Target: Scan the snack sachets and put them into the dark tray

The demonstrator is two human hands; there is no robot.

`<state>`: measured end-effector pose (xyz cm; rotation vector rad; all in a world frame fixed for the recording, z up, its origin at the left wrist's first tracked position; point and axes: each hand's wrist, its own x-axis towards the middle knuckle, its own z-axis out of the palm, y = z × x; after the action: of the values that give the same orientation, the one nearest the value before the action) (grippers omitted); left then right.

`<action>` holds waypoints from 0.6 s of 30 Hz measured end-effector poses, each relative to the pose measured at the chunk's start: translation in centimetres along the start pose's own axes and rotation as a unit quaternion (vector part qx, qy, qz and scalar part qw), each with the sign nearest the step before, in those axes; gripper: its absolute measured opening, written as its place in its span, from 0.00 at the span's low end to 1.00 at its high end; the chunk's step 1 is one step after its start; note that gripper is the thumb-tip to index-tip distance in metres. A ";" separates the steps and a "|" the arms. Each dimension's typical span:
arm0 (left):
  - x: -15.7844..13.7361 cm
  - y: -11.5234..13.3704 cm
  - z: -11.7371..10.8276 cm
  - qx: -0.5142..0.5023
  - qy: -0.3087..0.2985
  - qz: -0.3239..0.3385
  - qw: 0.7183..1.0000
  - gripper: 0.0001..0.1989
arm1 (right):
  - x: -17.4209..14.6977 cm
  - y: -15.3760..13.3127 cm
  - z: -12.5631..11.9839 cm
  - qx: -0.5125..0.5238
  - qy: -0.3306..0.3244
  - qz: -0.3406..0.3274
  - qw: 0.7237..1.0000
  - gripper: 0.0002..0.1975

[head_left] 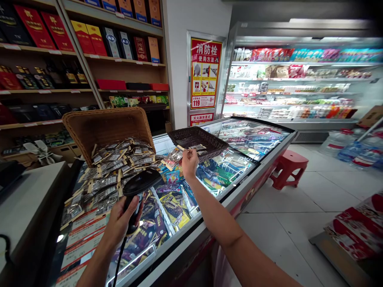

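Observation:
My left hand (121, 221) grips a black barcode scanner (138, 187) by its handle, its head aimed at the packets; its cable hangs down. My right hand (189, 163) pinches a small clear packet (172, 156) and holds it just in front of a dark woven tray (191, 137) on the freezer lid. A tan wicker basket (107, 127) lies tipped on its side at the left. Several small packets (113, 171) spill out of it across the glass.
A glass-topped chest freezer (254, 137) full of frozen goods lies under everything. Shelves of boxed bottles (83, 48) fill the left wall. An open refrigerated case (299, 79) stands at the back right. A red plastic stool (289, 165) stands on the tiled floor.

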<state>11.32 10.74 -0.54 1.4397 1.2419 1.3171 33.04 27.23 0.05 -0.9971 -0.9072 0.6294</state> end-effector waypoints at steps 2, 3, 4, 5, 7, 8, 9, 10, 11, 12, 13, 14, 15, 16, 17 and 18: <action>0.1 0.0 0.1 0.000 0.001 -0.001 1.000 0.24 | 0.1 0.0 0.0 0.000 0.003 0.010 1.000 0.10; 0.1 0.0 0.2 -0.006 0.005 -0.003 1.000 0.24 | 0.1 0.0 0.0 0.002 0.004 0.015 1.000 0.10; 0.1 0.1 0.3 -0.014 0.010 -0.007 1.000 0.24 | 0.1 0.0 0.0 0.003 0.004 0.019 1.000 0.10; 0.2 0.2 0.5 -0.024 0.020 -0.010 0.999 0.24 | 0.2 0.2 0.0 0.005 0.004 0.021 1.000 0.10; 0.2 0.4 0.6 -0.049 0.057 -0.012 0.997 0.23 | 0.4 0.7 0.1 0.020 0.007 0.033 0.999 0.10; 0.2 0.5 0.7 -0.063 0.078 -0.010 0.995 0.23 | 0.7 1.1 0.2 0.040 0.013 0.045 0.998 0.11; 0.3 0.6 0.6 -0.077 0.096 -0.010 0.992 0.23 | 1.1 1.4 0.2 0.068 0.021 0.062 0.996 0.11; 0.3 0.7 0.5 -0.092 0.111 -0.010 0.989 0.23 | 1.6 1.8 0.3 0.104 0.032 0.079 0.991 0.11; 0.4 0.8 0.3 -0.105 0.122 -0.011 0.987 0.23 | 2.2 2.2 0.4 0.143 0.045 0.095 0.984 0.11; 0.5 0.8 0.1 -0.117 0.127 -0.014 0.985 0.24 | 2.7 2.4 0.5 0.179 0.056 0.109 0.976 0.11; 0.6 0.9 -0.2 -0.126 0.130 -0.016 0.983 0.24 | 3.1 2.5 0.5 0.206 0.066 0.122 0.969 0.11; 0.7 0.9 -0.4 -0.134 0.133 -0.019 0.982 0.24 | 3.3 2.4 0.6 0.219 0.072 0.131 0.964 0.12; 0.8 0.9 -0.6 -0.142 0.136 -0.020 0.980 0.24 | 3.1 2.1 0.7 0.217 0.074 0.136 0.964 0.12; 0.9 0.9 -0.8 -0.149 0.139 -0.021 0.979 0.25 | 2.6 1.5 0.6 0.202 0.072 0.130 0.968 0.13; 1.0 0.9 -0.9 -0.154 0.142 -0.021 0.978 0.25 | 1.7 0.7 0.4 0.182 0.066 0.107 0.975 0.14; 1.0 1.0 -1.0 -0.158 0.147 -0.019 0.976 0.26 | 0.5 -0.4 0.1 0.160 0.058 0.066 0.983 0.15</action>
<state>10.39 11.49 0.76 1.0176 1.1711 1.6601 33.19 27.47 0.56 -0.7975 -0.6176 0.7930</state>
